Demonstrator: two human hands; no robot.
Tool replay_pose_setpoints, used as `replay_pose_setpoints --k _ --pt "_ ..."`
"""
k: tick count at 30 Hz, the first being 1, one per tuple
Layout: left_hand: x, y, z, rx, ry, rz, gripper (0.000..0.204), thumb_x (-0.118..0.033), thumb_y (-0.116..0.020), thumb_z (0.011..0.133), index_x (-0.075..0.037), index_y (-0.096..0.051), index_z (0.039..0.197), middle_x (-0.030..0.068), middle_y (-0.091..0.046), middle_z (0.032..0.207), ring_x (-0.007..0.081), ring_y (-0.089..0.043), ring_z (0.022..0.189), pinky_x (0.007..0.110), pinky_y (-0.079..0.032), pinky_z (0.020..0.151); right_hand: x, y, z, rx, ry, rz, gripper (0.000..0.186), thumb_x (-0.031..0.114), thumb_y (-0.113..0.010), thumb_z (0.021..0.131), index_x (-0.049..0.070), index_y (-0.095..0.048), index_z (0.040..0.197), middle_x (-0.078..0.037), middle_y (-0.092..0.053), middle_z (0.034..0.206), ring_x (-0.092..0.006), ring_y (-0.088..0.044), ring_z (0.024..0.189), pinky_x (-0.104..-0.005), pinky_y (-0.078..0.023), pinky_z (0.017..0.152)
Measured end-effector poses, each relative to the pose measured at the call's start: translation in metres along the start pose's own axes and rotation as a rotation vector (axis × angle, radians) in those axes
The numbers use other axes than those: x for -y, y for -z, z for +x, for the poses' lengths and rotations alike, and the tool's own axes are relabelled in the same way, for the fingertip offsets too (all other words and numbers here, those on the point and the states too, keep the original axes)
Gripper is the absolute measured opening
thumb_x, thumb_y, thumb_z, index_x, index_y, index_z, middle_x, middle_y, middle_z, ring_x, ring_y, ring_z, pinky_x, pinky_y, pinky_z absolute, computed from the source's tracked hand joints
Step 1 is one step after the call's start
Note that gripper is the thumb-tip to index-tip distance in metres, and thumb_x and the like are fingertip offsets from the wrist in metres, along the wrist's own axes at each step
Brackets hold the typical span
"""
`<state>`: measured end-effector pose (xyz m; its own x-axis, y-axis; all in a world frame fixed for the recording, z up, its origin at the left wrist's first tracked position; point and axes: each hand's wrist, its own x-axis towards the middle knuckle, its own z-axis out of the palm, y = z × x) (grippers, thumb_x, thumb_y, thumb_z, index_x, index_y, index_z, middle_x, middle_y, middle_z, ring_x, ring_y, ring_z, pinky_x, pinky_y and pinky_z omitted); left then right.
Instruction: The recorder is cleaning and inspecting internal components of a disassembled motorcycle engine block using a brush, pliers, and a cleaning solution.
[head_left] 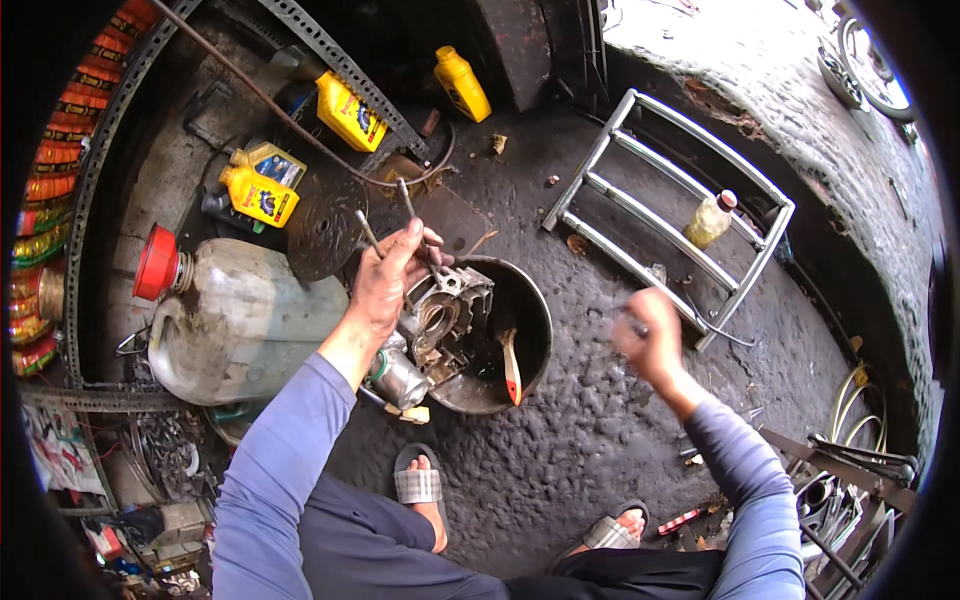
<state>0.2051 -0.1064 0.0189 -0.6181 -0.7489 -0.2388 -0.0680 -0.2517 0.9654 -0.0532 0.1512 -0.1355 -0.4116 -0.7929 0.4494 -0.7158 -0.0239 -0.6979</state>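
My left hand (400, 268) is closed around thin metal studs (408, 197) that stick up above a metal engine case (438, 322). Hidden behind the fingers is the point where the studs meet the case. The case leans over the left part of a round dark basin (545, 320). Attached or right beside it is a silvery cylindrical part (400, 382). A paintbrush (511, 368) rests in the basin, its red-tipped end on the near rim. Out to the right, over the floor, my right hand (645, 335) is blurred and curled around something dark that is too smeared to name.
A large cloudy plastic jug (250, 320) with a red cap lies left of the basin. Yellow bottles (350, 112) stand behind it. A metal tube rack (660, 235) lies at right, a small bottle (710, 220) on it. My sandalled feet (418, 485) flank the near floor.
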Motion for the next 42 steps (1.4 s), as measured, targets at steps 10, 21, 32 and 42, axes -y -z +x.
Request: replay_pose_setpoints --k 10,21,32,42 --pt "-0.051 -0.002 -0.008 0.125 -0.188 0.036 0.041 -0.031 -0.068 0.099 -0.001 -0.063 0.071 0.0097 -0.06 0.066 0.0231 -0.061 0.065 0.039 -0.052 0.069 0.065 -0.131 0.006 0.986 0.558 -0.523 0.017 0.033 -0.069 0.08 0.023 -0.074 0.093 0.001 -0.061 0.116 -0.0228 -0.057 0.113 -0.0417 -0.043 0.087" --pt "-0.078 0.015 -0.023 0.504 -0.179 0.338 0.022 -0.015 -0.07 0.081 0.005 -0.069 0.071 0.0138 -0.069 0.069 0.0216 -0.068 0.066 0.034 -0.055 0.066 0.075 -0.124 -0.006 0.352 -0.105 0.406 0.018 0.006 -0.07 0.085 0.003 -0.066 0.102 -0.019 -0.065 0.094 -0.0386 -0.066 0.088 -0.0444 -0.054 0.081" --pt "-0.046 0.021 -0.011 0.949 -0.01 0.493 0.015 -0.008 -0.084 0.075 0.002 -0.072 0.076 0.0114 -0.075 0.079 0.0168 -0.072 0.078 0.031 -0.056 0.074 0.099 -0.099 0.009 0.03 -0.286 0.184 0.012 0.013 -0.069 0.09 0.003 -0.064 0.093 -0.02 -0.062 0.092 -0.0412 -0.063 0.085 -0.0454 -0.051 0.076" --pt "-0.032 0.004 -0.051 0.361 -0.498 0.335 0.036 0.008 -0.063 0.077 -0.009 -0.039 0.097 0.001 -0.043 0.085 0.0113 -0.051 0.08 0.027 -0.044 0.078 0.133 -0.04 0.037 -0.066 -0.182 0.246 0.015 0.011 -0.078 0.081 0.004 -0.068 0.089 -0.012 -0.066 0.084 -0.0263 -0.066 0.077 -0.0367 -0.053 0.073"
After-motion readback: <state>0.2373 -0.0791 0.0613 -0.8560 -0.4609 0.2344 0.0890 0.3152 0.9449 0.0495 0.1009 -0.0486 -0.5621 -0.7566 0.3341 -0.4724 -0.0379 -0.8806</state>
